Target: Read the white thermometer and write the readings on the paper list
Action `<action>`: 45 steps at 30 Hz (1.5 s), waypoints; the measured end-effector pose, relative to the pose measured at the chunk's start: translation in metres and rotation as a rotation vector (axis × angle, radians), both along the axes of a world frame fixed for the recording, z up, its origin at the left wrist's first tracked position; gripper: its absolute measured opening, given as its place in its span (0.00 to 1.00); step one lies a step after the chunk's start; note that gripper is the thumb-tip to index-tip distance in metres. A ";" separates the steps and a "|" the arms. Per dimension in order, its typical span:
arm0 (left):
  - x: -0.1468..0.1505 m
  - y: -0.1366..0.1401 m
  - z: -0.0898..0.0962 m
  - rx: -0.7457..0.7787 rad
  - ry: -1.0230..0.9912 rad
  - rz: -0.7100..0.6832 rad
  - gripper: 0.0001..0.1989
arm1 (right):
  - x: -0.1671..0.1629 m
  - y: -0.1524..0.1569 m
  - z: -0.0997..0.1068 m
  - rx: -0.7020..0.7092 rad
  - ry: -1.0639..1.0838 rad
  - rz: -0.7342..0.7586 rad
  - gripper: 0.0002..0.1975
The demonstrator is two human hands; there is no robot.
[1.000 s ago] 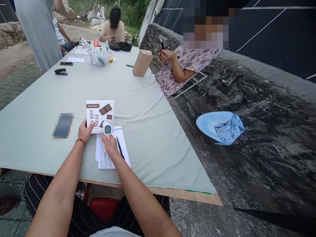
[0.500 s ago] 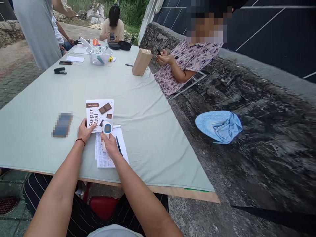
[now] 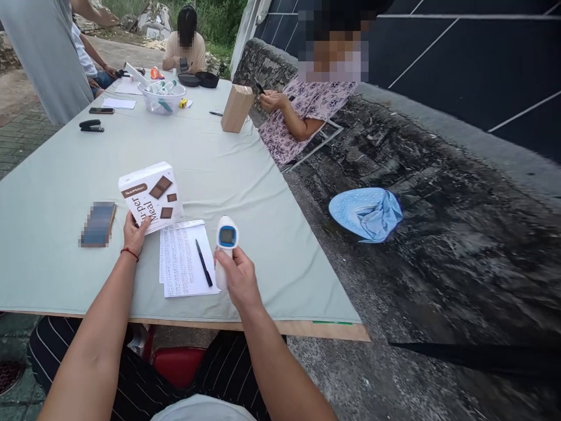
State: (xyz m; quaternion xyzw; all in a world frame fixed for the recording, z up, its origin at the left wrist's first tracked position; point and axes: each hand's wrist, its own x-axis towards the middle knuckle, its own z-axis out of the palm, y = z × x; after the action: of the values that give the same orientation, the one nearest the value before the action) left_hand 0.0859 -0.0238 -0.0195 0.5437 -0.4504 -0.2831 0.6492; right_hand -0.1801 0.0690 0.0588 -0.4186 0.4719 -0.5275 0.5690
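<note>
My left hand [image 3: 135, 233] grips the lower left corner of a white box [image 3: 153, 196] printed with brown chocolate pieces, tilted above the table. In my right hand [image 3: 240, 275] is a white infrared thermometer [image 3: 227, 237], upright, its blue-rimmed screen facing me; the fingers wrap its handle. Between the two hands lie handwritten sheets of paper [image 3: 177, 266] with a black pen [image 3: 203, 262] across them. A phone [image 3: 97, 224], partly blurred, rests left of my left hand.
On the cloth-covered table [image 3: 280, 263] stand a clear plastic basket [image 3: 162, 104] of bottles, a cardboard box [image 3: 237, 109], a stapler [image 3: 92, 126] and black pans [image 3: 207, 79]. A seated person [image 3: 307, 111] is at the right, others at the far end. A blue hat [image 3: 365, 213] lies beyond the right edge.
My right hand has drawn the thermometer away from the box to the right. The box has tilted and shifted left in my left hand. The whole view has shifted slightly.
</note>
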 end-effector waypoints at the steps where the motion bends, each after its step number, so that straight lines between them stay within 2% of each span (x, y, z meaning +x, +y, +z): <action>1: 0.001 -0.002 0.000 -0.014 0.019 0.014 0.34 | -0.009 0.003 0.000 -0.012 0.011 -0.035 0.20; 5: 0.004 -0.006 0.001 -0.035 0.008 0.041 0.35 | -0.038 0.012 -0.001 -0.038 0.058 -0.137 0.19; 11: 0.010 -0.011 0.000 0.018 -0.134 -0.008 0.36 | -0.061 0.024 -0.003 -0.063 0.082 -0.166 0.18; 16: 0.012 -0.018 -0.006 0.032 -0.254 0.016 0.33 | -0.070 0.016 -0.023 -0.075 0.171 -0.162 0.23; 18: 0.009 -0.020 -0.009 0.043 -0.224 0.091 0.27 | -0.073 0.008 -0.040 -0.083 0.364 -0.197 0.28; 21: 0.004 -0.022 -0.010 0.110 -0.183 0.221 0.17 | -0.074 -0.006 -0.064 -0.014 0.804 -0.200 0.31; 23: 0.000 -0.019 -0.009 0.162 -0.186 0.292 0.13 | -0.073 -0.013 -0.075 0.057 1.046 -0.128 0.29; 26: -0.009 -0.005 -0.007 0.203 -0.244 0.357 0.13 | -0.072 -0.020 -0.083 0.102 1.253 -0.035 0.23; 28: -0.018 0.010 -0.006 0.193 -0.343 0.293 0.11 | -0.073 -0.023 -0.085 0.096 1.319 -0.016 0.20; 30: -0.027 0.027 -0.006 0.147 -0.446 0.149 0.08 | -0.077 -0.024 -0.087 0.052 1.361 -0.048 0.21; 32: -0.036 0.041 -0.007 0.090 -0.562 -0.001 0.07 | -0.079 -0.022 -0.090 -0.043 1.376 -0.147 0.23; 34: -0.041 0.050 -0.008 0.057 -0.673 -0.114 0.06 | -0.075 -0.020 -0.092 -0.195 1.319 -0.222 0.22; 36: -0.044 0.054 -0.008 0.050 -0.774 -0.193 0.06 | -0.064 -0.018 -0.094 -0.336 1.192 -0.176 0.15; 38: -0.044 0.055 -0.008 0.064 -0.868 -0.260 0.07 | -0.045 -0.017 -0.096 -0.402 1.083 -0.039 0.10; 41: -0.045 0.055 -0.007 0.115 -0.980 -0.322 0.11 | -0.011 -0.022 -0.098 -0.366 1.096 0.087 0.09; 45: -0.047 0.058 -0.002 0.162 -1.074 -0.362 0.17 | 0.017 -0.037 -0.097 -0.256 1.253 0.115 0.17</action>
State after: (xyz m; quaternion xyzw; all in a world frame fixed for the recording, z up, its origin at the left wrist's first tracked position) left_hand 0.0385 0.0341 -0.0218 0.5734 -0.7800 -0.1074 0.2267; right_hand -0.1629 0.0320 -0.0381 -0.7367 0.6251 -0.2036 0.1585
